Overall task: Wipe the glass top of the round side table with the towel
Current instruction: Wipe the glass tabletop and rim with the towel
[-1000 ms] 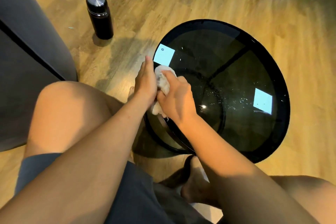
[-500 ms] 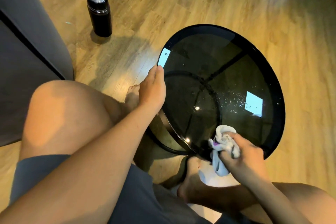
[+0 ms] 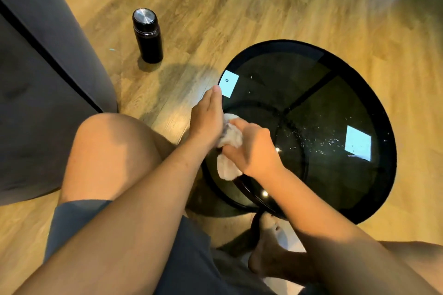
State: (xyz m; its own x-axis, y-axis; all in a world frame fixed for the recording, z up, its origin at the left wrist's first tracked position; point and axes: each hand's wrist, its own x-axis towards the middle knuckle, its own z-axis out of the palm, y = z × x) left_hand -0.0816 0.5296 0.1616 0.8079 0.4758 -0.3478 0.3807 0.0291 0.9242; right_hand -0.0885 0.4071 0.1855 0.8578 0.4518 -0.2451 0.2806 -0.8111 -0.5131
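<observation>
The round side table (image 3: 374, 93) has a dark glass top in a black rim and stands on the wooden floor in front of me. Small white specks lie on the glass right of its centre. My right hand (image 3: 251, 151) is closed around a bunched white towel (image 3: 227, 165) and presses it on the glass at the table's near-left edge. My left hand (image 3: 207, 120) rests flat against the left rim, fingers straight, right beside the towel.
A black flask (image 3: 147, 35) with a steel lid stands on the floor to the left of the table. A grey sofa (image 3: 36, 67) fills the left side. My knees and a bare foot (image 3: 271, 246) are below the table's near edge.
My right hand has swept the towel from the near-right edge of the glass back to the near-left edge, beside my left hand. My left hand stays at the rim.
</observation>
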